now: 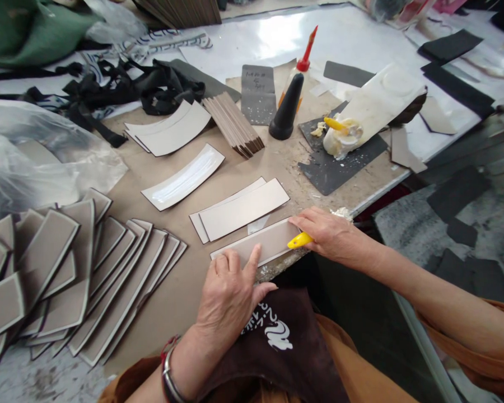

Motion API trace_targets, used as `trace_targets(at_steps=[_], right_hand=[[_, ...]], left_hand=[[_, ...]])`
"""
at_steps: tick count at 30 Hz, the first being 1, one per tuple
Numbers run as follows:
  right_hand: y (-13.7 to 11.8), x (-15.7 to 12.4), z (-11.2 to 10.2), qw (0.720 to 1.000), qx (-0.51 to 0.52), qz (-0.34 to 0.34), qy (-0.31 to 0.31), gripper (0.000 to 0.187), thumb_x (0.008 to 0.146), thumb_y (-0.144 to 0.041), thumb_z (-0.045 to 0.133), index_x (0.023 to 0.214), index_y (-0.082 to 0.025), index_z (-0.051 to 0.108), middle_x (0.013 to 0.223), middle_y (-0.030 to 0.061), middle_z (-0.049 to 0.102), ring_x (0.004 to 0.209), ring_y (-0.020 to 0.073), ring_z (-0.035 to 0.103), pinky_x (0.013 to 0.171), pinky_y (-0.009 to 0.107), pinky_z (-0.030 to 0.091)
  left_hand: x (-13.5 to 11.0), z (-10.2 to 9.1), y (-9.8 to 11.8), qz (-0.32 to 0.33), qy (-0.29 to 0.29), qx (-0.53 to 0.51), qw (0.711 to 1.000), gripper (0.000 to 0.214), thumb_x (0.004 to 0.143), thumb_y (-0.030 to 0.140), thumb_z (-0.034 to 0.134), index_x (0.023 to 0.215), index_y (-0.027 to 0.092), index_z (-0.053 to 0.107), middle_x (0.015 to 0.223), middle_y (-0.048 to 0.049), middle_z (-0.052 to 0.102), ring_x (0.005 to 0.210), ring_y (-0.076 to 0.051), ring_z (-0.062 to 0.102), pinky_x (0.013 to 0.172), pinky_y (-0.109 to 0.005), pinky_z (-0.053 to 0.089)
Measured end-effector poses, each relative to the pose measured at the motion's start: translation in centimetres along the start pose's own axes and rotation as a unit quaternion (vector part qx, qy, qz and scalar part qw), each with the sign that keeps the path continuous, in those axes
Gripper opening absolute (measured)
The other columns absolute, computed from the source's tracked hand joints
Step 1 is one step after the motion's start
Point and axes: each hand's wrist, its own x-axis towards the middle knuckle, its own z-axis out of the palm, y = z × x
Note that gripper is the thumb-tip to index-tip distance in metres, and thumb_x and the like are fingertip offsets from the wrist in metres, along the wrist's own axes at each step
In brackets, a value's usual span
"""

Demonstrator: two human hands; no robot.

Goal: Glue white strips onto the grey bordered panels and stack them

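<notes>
Head camera, and we are looking down on a busy table (252,42). Along its left end, a big pile of pale-edged strips (50,246) is fanning out, clear plastic (46,157) crumpling just behind. Toward the far left corner, black straps (163,84) are lying in a tangle. Near the right edge, a white container (369,106) is leaning over dark pieces, pale paste clotting around its lower end.

Now to our hands, both working at the near edge! Our left hand (231,288) is lying palm down, forefinger stretching out, thumb spreading wide, the other fingers bending; it is resting on the strip, gripping nothing. Our right hand (331,232) is curling nearly closed, fingertips touching the strip's right end.

That grey-beige strip (273,239) is lying flat along the near edge, two pale strips (243,211) overlapping just beyond it. Farther in, we are spotting a leaning stack of brown pieces (233,123), and beside it a black cone (288,106) is standing upright. Smallest of all, a yellow tool (300,240) is poking from our right hand's curled fingers, its tip pointing left.
</notes>
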Motion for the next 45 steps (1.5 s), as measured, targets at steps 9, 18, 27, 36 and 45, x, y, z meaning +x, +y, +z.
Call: trace_targets(at_steps=[9,18,27,36,45], right_hand=[[-3.0,-2.1,-1.6,0.988,-0.084,-0.029,0.125,0.032,0.089,-0.009,0.038,0.113,0.000,0.058,0.102,0.0178,0.064,0.093,0.0265,0.058,0.081,0.039,0.051],[-6.1,-1.9,1.8,0.988,-0.063,-0.069,0.127,0.035,0.089,-0.008,0.034,0.110,-0.001,0.062,0.117,0.0198,0.060,0.113,0.0291,0.053,0.093,0.038,0.048],[-6.0,-1.9,2.3,0.991,-0.048,-0.075,0.100,0.036,0.087,-0.009,0.037,0.115,-0.007,0.060,0.121,0.0231,0.056,0.116,0.0316,0.049,0.090,0.041,0.049],[-5.6,-2.4,3.6,0.991,-0.036,-0.083,0.101,0.041,0.084,-0.004,0.037,0.121,-0.007,0.054,0.130,0.0225,0.049,0.126,0.0310,0.039,0.095,0.045,0.045],[-3.2,-2.3,0.9,0.989,0.091,0.048,0.104,0.048,0.076,0.004,0.032,0.119,-0.008,0.051,0.116,0.0160,0.059,0.112,0.0211,0.053,0.094,0.039,0.047]], left_hand=[[0.2,0.0,0.2,0.006,-0.038,0.028,0.999,0.067,0.071,0.060,0.057,0.125,0.020,0.052,0.090,-0.0163,0.062,0.073,-0.027,0.059,0.063,-0.035,0.050],[-0.8,1.3,1.0,0.017,0.020,0.073,0.997,0.072,0.074,0.064,0.050,0.128,0.016,0.050,0.100,-0.0208,0.062,0.084,-0.033,0.062,0.069,-0.041,0.051],[-0.6,1.8,1.7,0.020,0.018,0.028,0.999,0.075,0.078,0.064,0.044,0.123,0.005,0.052,0.100,-0.0208,0.064,0.088,-0.034,0.062,0.079,-0.049,0.050],[-0.6,4.1,2.5,0.034,0.019,-0.173,0.984,0.080,0.078,0.054,0.051,0.134,0.000,0.032,0.142,-0.0230,0.034,0.136,-0.033,0.020,0.109,-0.046,0.023],[-0.7,4.2,2.7,0.007,0.040,-0.184,0.982,0.086,0.074,0.059,0.057,0.133,0.002,0.033,0.140,-0.0237,0.036,0.134,-0.034,0.026,0.108,-0.051,0.024]])
